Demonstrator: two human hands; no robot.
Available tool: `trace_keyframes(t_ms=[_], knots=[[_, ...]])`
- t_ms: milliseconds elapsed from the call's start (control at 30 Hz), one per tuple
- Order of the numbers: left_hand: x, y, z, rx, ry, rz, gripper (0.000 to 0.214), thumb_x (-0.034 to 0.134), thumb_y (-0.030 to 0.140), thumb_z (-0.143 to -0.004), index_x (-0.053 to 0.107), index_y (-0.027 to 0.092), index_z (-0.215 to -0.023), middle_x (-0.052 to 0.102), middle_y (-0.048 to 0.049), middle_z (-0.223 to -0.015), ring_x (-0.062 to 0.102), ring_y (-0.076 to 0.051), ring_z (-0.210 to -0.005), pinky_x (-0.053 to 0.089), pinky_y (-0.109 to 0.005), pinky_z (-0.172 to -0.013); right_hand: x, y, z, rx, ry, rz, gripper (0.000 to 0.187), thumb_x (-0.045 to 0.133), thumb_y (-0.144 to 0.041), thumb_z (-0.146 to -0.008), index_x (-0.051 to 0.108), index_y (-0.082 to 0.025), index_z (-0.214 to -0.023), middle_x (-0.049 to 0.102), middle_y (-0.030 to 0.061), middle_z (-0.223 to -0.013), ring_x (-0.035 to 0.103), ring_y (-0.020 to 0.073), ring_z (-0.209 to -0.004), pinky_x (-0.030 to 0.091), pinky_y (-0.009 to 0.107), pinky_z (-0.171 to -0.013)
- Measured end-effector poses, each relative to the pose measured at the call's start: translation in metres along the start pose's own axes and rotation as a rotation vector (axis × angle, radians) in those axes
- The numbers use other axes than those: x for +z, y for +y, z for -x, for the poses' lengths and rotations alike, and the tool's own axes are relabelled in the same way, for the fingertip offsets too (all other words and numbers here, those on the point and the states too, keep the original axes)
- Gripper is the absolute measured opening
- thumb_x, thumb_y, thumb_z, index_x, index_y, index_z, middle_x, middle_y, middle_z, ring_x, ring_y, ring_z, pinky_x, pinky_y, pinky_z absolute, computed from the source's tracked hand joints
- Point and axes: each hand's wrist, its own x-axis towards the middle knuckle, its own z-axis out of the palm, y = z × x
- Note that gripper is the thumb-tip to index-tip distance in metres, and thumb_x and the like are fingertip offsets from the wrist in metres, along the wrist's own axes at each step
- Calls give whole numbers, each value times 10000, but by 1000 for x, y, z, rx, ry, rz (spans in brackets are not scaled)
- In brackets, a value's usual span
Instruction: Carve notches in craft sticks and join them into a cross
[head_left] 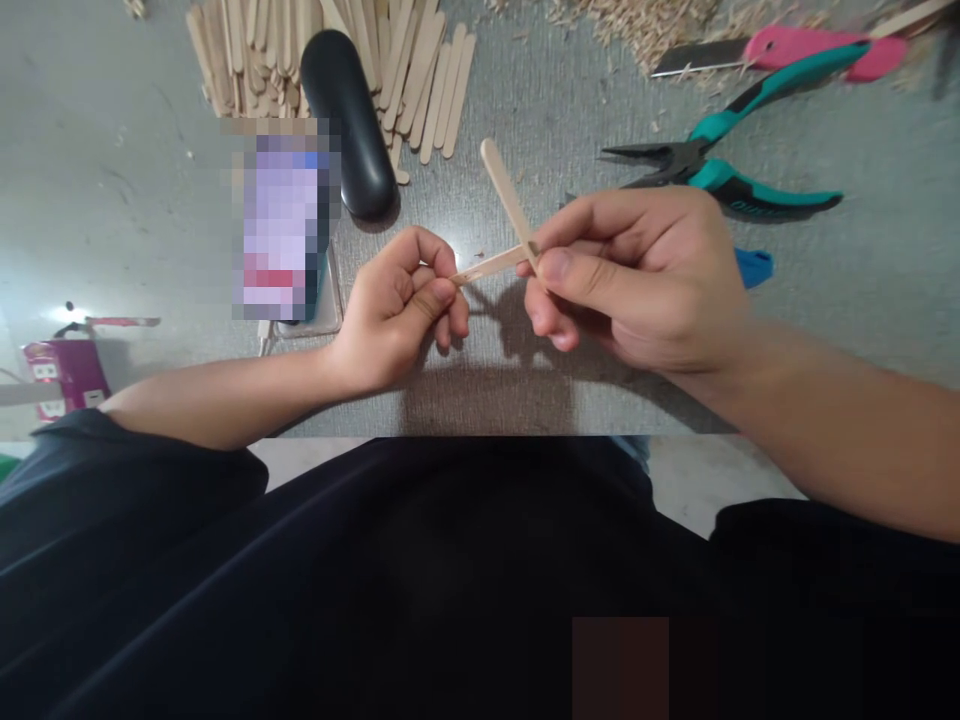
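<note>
Between thumb and fingers, my left hand [401, 310] pinches one end of a flat wooden craft stick [491, 266]. My right hand [637, 275] is closed at the other end of it, where a second craft stick [507, 192] crosses it at an angle, its rounded tip pointing up and left. The right thumb presses on the crossing, so how the two sticks meet is partly hidden. Both sticks are held above the grey table [480, 400], near its front edge.
Many loose craft sticks [427, 80] lie at the back beside a black oblong case [349, 125]. A phone [281, 230] stands left. Back right are teal-handled pliers [705, 160], a pink utility knife [787, 50] and wood shavings [645, 25]. A blue object [754, 267] shows behind my right hand.
</note>
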Motion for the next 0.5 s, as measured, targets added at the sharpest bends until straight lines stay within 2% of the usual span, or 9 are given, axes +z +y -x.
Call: trace_keyframes(t_ms=[133, 200, 367, 500], knots=[[4, 0, 5, 42, -29, 26, 457, 640, 752, -1181, 585, 306, -1096, 762, 67, -728, 675, -105, -481, 541, -241, -447, 0, 2, -4, 136, -150, -91, 510, 1126, -605, -813, 828, -195, -871, 736, 14, -630, 618, 128, -465, 520, 276, -448], [4, -1, 6, 51, -56, 18, 431, 627, 731, -1196, 589, 308, -1118, 760, 70, -732, 684, -104, -486, 544, -241, -452, 1, 6, -4, 135, -197, -122, 431, 1121, -516, -850, 823, -204, -869, 765, 5, -659, 649, 123, -501, 532, 250, -459], [3, 4, 7, -2, -109, -55, 522, 615, 833, -1153, 614, 313, -1200, 798, 35, -812, 790, -145, -623, 631, -283, -532, 3, 11, -3, 97, -189, -48, 334, 1066, -446, -936, 822, -226, -873, 768, -9, -680, 650, 128, -519, 574, 272, -483], [6, 9, 6, 45, -106, 31, 406, 690, 692, -1180, 595, 305, -1102, 812, 53, -831, 821, -130, -669, 667, -260, -575, 3, 11, -1, 95, -221, -14, 271, 1054, -369, -952, 840, -213, -897, 780, 2, -705, 674, 131, -553, 576, 267, -499]])
